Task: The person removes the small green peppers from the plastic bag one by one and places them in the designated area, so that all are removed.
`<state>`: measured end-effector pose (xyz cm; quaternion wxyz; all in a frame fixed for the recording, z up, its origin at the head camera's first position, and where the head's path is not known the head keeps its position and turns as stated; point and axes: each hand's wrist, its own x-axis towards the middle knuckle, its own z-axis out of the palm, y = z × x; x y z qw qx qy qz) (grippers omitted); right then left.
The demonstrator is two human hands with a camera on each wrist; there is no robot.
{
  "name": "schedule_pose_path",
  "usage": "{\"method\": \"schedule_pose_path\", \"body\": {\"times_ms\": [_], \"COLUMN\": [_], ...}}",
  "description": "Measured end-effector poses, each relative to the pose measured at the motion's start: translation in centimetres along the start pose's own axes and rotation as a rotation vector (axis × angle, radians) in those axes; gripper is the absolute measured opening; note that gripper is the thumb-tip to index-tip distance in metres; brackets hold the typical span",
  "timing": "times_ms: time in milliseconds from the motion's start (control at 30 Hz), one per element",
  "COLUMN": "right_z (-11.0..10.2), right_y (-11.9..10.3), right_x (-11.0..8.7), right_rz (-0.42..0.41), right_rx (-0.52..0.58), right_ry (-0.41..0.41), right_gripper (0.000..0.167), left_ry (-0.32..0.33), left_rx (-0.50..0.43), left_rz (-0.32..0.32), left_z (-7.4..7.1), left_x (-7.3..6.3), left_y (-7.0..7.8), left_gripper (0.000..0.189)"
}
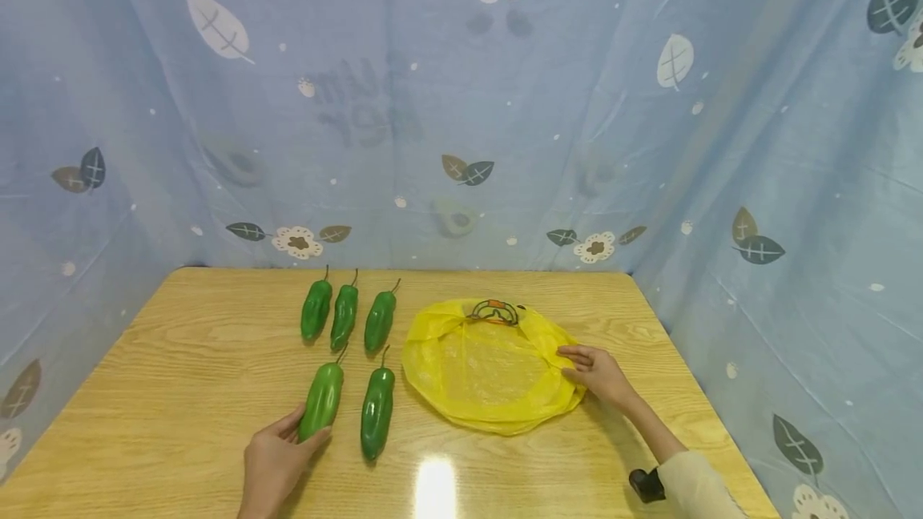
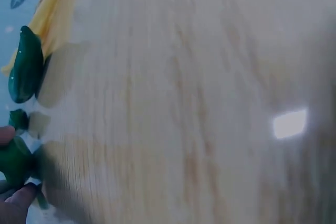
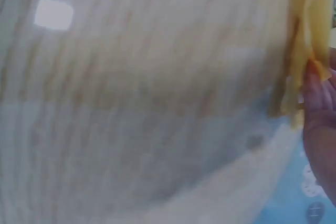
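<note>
My left hand (image 1: 277, 455) grips a light green pepper (image 1: 323, 399) at the front left, thumb on one side and fingers on the other. Just right of it lies a darker green pepper (image 1: 377, 415), apart from the hand. Behind these, three more lie in a row: a left pepper (image 1: 316, 311), a middle pepper (image 1: 344, 317) and a right pepper (image 1: 380, 323), stems pointing away. With my right hand (image 1: 598, 375) I pinch the right rim of a yellow plastic bag (image 1: 497, 423), spread with its mouth wide. In the right wrist view the thumb (image 3: 314, 90) lies against the plastic.
A wooden table (image 1: 180, 375) carries everything, with a bright reflection near its front edge. A blue patterned curtain (image 1: 360, 142) encloses the back and sides. Beside the right sleeve (image 1: 695, 483) is a small black object (image 1: 646, 485) at the wrist.
</note>
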<state>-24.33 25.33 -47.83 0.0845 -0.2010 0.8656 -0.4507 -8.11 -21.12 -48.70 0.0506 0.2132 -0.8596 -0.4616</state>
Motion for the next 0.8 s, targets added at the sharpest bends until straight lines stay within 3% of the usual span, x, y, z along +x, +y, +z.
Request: {"method": "schedule_pose_path", "body": {"times_ms": [167, 300, 433, 533, 633, 733, 800], "right_z": [-0.7, -1.6, -3.1, -4.2, -4.8, -4.6, -4.2], "right_y": [-2.0, -4.6, -5.9, -5.6, -4.8, -4.1, -3.5], "right_x": [0.5, 0.3, -0.6, -0.9, -1.0, -0.9, -0.6], "right_rz": [-0.088, -0.047, 0.016, -0.017, -0.096, -0.164, -0.192], "right_rx": [-0.296, -0.451, -0.484, -0.439, -0.421, -0.448, -0.481], "right_ry": [-0.039, -0.056, 0.048, 0.188, 0.346, 0.495, 0.563], "right_gripper": [0.050, 0.057, 0.062, 0.063, 0.060, 0.056, 0.055], "left_ry": [-0.010, -0.027, -0.106, -0.167, -0.126, 0.011, 0.107], "left_rx": [0.055, 0.072, 0.076, 0.067, 0.059, 0.115, 0.174], "left_rz": [0.072, 0.131, 0.146, 0.167, 0.337, 0.561, 0.667], "left_z": [-0.1, 0.0, -0.1, -1.1, -2.6, -4.4, -5.6], "left_x": [-0.4, -0.4, -0.5, -0.4, 0.6, 2.7, 4.7], "left_y": [0.2, 0.2, 0.6, 1.1, 1.6, 2.1, 2.4], "left_gripper": [0.075, 0.081, 0.088, 0.083, 0.067, 0.057, 0.058]}}
